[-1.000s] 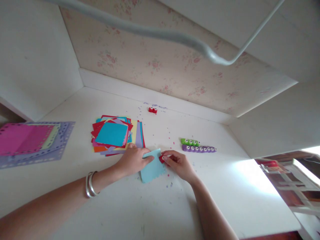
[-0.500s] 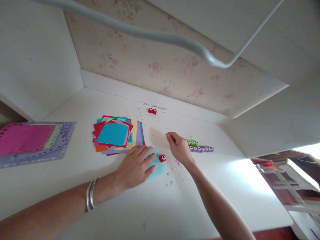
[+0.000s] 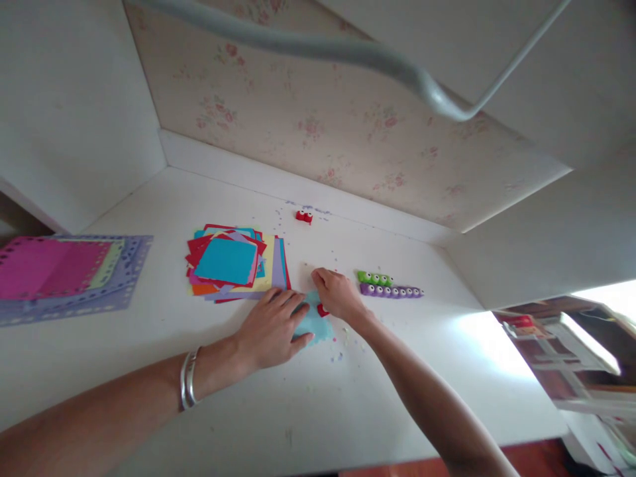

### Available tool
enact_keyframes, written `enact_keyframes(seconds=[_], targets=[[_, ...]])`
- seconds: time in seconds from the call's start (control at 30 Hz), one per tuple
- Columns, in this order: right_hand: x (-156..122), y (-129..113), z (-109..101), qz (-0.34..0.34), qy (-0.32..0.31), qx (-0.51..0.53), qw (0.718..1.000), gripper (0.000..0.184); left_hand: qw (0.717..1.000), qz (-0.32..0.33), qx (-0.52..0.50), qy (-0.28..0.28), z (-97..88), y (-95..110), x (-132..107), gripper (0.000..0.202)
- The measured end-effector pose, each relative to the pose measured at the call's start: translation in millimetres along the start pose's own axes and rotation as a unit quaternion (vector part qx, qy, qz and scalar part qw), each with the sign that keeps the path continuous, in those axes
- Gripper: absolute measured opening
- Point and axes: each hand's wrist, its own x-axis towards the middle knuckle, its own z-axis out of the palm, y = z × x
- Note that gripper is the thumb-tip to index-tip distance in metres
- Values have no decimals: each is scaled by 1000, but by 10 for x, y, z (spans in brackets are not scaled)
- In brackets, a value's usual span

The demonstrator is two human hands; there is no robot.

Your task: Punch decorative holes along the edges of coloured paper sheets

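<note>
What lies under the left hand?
A blue paper lies flat on the table under the left hand; only its right part shows. How far it reaches under the palm is covered. The right hand partly covers a red punch.

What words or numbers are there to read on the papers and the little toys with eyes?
None: no word, number or sign can be read anywhere.
The stack of coloured papers, the light blue paper under the left hand, the red punch by the right hand, the green punch and the purple punch bear no writing.
The wallpaper shows only flowers.
</note>
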Motion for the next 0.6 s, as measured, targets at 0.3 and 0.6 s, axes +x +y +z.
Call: enact_keyframes(seconds=[0.3, 0.6], targets=[[2, -43, 68, 12, -4, -15, 1000, 36, 1000, 9, -5, 2, 6, -7, -1, 44], [45, 19, 136, 26, -10, 11, 1000, 32, 1000, 3, -16, 11, 33, -12, -2, 44]])
